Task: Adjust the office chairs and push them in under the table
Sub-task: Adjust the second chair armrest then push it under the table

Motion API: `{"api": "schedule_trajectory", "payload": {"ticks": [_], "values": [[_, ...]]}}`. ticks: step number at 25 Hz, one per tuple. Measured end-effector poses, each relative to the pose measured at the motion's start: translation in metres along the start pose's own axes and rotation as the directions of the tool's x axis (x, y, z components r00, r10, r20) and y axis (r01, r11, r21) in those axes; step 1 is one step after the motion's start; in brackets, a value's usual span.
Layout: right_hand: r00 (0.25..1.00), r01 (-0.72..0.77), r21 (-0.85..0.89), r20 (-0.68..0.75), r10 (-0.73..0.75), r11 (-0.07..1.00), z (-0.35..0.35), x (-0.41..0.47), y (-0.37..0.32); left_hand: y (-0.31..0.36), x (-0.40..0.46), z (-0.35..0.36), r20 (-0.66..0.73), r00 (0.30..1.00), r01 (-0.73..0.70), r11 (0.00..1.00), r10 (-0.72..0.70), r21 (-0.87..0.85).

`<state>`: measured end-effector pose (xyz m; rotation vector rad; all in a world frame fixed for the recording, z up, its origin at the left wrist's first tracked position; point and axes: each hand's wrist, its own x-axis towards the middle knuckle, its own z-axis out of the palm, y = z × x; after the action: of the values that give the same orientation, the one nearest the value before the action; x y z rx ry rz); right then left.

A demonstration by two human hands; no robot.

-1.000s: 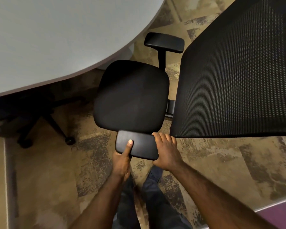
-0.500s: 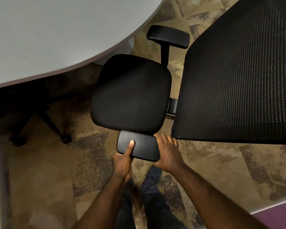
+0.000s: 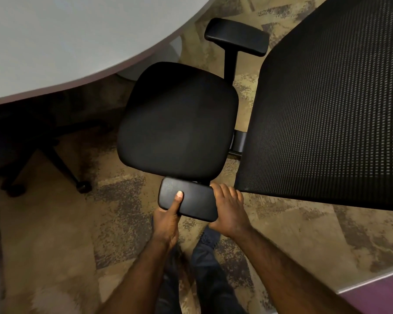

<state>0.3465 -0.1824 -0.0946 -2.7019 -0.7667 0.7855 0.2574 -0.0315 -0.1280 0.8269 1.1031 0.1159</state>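
Observation:
A black office chair stands side-on below me, its seat just off the curved edge of the grey table. Its mesh backrest fills the right of the view. Both my hands are on the near armrest pad. My left hand grips the pad's left end from below, thumb laid on top. My right hand wraps the pad's right end, fingers curled over its far edge. The far armrest sticks up beyond the seat.
Another chair's wheeled base sits in shadow under the table at the left. Patterned brown carpet spreads all around. A purple surface with a pale edge cuts the lower right corner. My legs are below the armrest.
The chair has slid slightly toward the table and away from me, with both hands keeping the same hold on the near armrest.

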Motion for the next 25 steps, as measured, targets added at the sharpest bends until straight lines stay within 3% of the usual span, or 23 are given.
{"api": "schedule_trajectory", "payload": {"ticks": [11, 21, 25], "values": [[1.000, -0.005, -0.065, 0.004, 0.006, 0.998, 0.017, 0.005, 0.000, -0.005, 0.006, -0.001, -0.013, 1.000, -0.008, 1.000, 0.008, 0.001], [1.000, 0.029, -0.094, 0.014, -0.028, 0.995, 0.009, 0.000, -0.007, 0.012, -0.005, 0.002, 0.018, 0.988, 0.153, 0.988, -0.153, 0.007], [0.997, 0.073, -0.093, 0.033, -0.070, 0.993, -0.001, -0.005, -0.011, 0.025, -0.016, 0.006, 0.027, 0.993, 0.110, 0.993, -0.111, 0.045]]}}
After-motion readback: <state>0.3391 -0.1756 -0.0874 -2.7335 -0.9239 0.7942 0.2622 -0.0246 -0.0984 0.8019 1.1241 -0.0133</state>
